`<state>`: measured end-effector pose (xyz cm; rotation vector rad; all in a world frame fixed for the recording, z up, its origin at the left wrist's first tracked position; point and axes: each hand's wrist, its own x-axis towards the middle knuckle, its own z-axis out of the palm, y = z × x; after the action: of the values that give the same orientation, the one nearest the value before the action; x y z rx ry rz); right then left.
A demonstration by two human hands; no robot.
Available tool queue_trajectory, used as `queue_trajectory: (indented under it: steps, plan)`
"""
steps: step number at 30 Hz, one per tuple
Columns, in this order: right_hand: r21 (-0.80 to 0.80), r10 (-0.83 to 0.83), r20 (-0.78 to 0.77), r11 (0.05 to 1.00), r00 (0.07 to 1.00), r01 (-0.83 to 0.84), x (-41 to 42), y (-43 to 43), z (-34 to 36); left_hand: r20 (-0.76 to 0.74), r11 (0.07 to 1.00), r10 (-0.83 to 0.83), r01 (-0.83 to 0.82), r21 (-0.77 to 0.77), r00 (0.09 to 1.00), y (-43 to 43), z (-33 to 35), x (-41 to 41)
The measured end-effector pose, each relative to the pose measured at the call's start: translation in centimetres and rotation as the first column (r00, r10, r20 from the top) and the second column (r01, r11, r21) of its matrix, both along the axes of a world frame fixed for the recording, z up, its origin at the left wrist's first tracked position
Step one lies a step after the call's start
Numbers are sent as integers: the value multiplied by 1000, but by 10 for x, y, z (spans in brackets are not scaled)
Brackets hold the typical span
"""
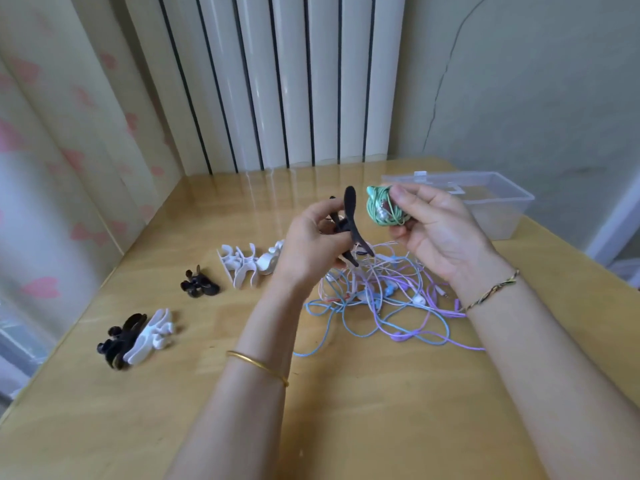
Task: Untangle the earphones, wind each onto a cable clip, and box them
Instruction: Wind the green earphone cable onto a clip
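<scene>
My left hand grips a black cable clip above the table, its long arms sticking up and down. Just to its right, my right hand pinches a coiled bundle of green earphones between thumb and fingers. Below both hands lies a tangle of blue, purple, pink and white earphone cables on the wooden table. A clear plastic box stands at the back right, behind my right hand; what it holds is not visible.
Spare clips lie to the left: white clips, a black clip, and a black and white pair near the left edge. A radiator and wall stand behind the table; a curtain hangs at left.
</scene>
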<state>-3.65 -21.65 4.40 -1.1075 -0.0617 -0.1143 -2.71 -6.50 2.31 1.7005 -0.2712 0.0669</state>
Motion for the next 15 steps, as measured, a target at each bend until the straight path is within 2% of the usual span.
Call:
queue_trajectory:
  steps: [4, 9, 15]
  plan:
    - [-37, -25, 1, 999, 1000, 25, 5, -14, -3, 170, 972, 98, -131, 196, 981, -13, -6, 7]
    - [-70, -44, -10, 997, 999, 43, 12, -23, -3, 257, 904, 151, -238, 354, 955, -25, -8, 17]
    - [-74, -35, -14, 997, 999, 34, 21, -21, -3, 343, 852, 191, -329, 408, 920, -28, -9, 16]
